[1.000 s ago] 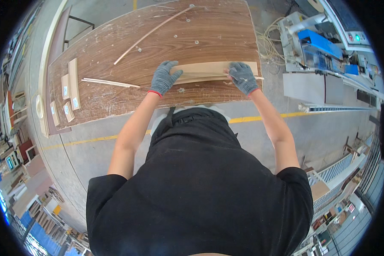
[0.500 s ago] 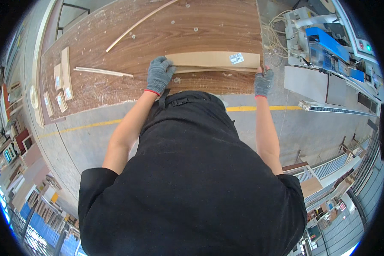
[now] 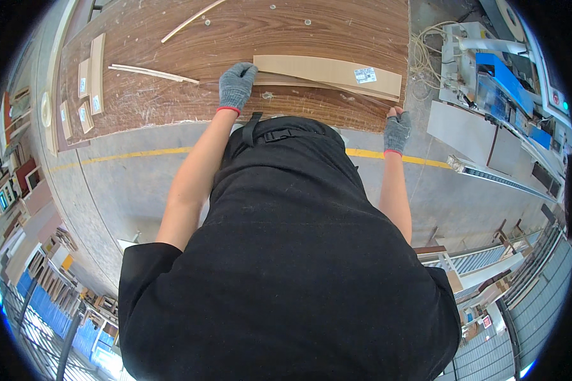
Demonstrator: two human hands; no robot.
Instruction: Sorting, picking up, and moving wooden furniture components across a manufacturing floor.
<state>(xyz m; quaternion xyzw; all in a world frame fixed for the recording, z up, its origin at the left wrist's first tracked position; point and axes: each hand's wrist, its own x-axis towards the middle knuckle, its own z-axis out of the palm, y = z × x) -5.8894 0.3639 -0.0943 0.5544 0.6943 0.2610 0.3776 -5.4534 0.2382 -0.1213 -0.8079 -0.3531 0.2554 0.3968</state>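
A pale wooden board with a white label lies on a brown wood-grain tabletop, a second pale board edge showing under its near side. A thin dark strip runs slantwise along that near side, between my hands. My left hand, in a grey glove, pinches at its left end, beside the board's left corner. Past the board's near right corner, my right hand is closed at the strip's right end, bare fingertips pressed together. The strip's exact ends are hidden by my fingers.
Two thin sticks lie left of my left hand, and another stick farther back. Several labelled wood pieces sit at the table's left end. Right of the table are a blue and white machine and coiled hoses.
The labelled board now lies farther from me and at a slant, its left end apart from my left hand. Both hands stay low at its near side, the right slightly nearer to me.
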